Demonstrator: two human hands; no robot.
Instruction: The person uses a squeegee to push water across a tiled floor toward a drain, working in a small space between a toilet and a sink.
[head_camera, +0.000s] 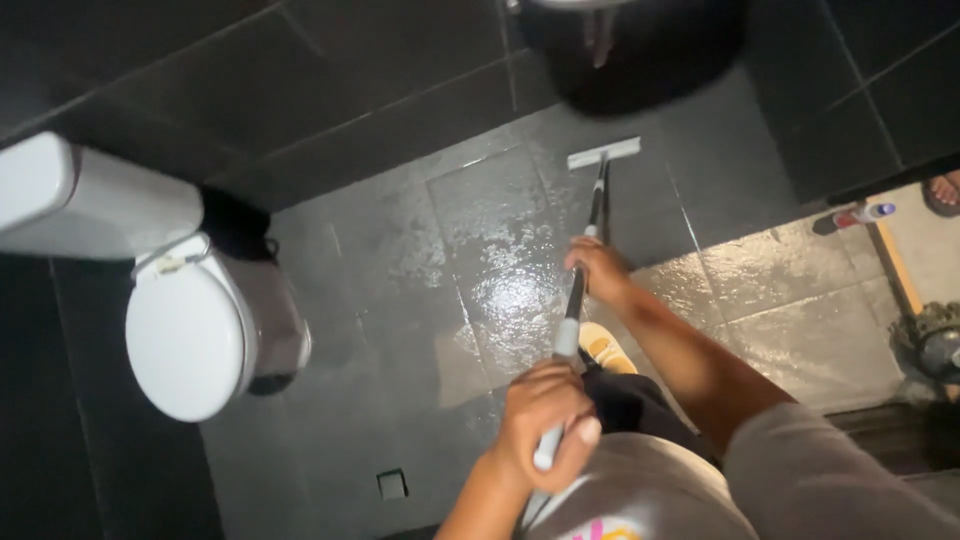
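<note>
Both hands clenched on squeegee handle: left hand low, right hand higher; blade on wet floor ahead; toilet lid shut.

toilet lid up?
No, the white toilet lid is shut over the bowl, left of the wet floor.

The floor is dark grey tile with thin paler grout lines, and a wet patch on it gleams silvery white. The walls are near-black tile. The toilet is plain white, with a chrome-grey bin beside it. The squeegee has a pale grey head and a black pole that turns light grey near the top. The sleeve is grey-beige. One shoe shows yellow and white. A small bottle is red with a white cap.
</note>
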